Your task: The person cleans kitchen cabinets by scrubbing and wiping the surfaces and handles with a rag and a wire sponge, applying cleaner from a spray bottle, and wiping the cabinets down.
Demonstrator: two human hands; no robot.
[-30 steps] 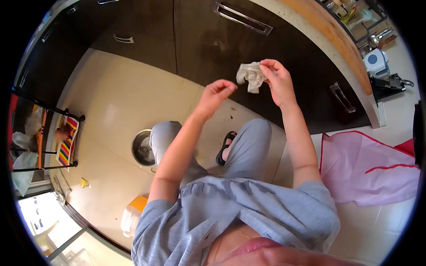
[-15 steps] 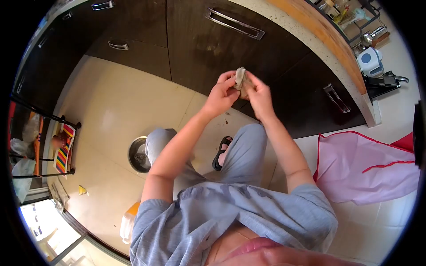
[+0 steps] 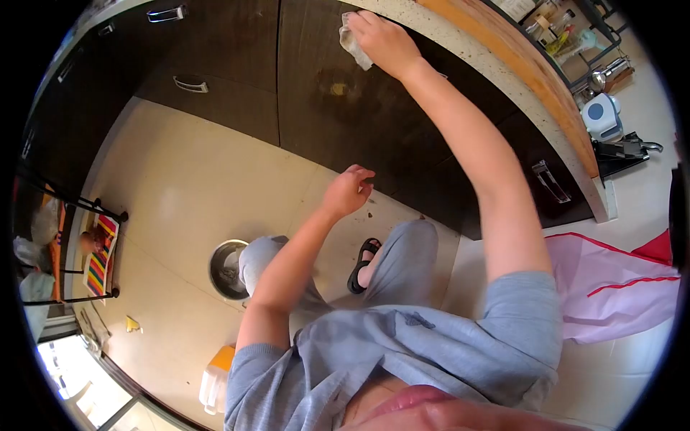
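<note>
1. Your right hand (image 3: 388, 47) is pinched on a crumpled off-white cloth (image 3: 353, 47), high on the dark brown, wood-grained cabinet door (image 3: 316, 122). If those fingers bunch the cloth too tightly, bare fingertips could rub the door instead; how flat it lies under them is hidden.
2. Your left hand (image 3: 346, 192) holds nothing; its fingers are loosely curled, well apart from your right, near the door's lower part. I can't tell whether it touches. With that arm unbraced, a long reach up the door could tip you forward.
3. The silver metal handle (image 3: 443, 75) is mostly hidden behind your right hand; a loose fold could snag there.
4. The round stainless-steel bowl (image 3: 214, 267), with something greyish inside, sits out from the door on your left, right beside your knee. A sideways shift of that leg could knock it over.
5. The door's surface looks smudged, with a yellowish patch (image 3: 338, 89) below the cloth; pressing lightly might only spread it.
6. Beyond the door, a speckled stone counter edge (image 3: 532, 100) curves past. Pale beige floor tiles (image 3: 194, 172) spread out in front, with small dark specks near its foot. White-and-red fabric (image 3: 618, 305) lies to its right.
</note>
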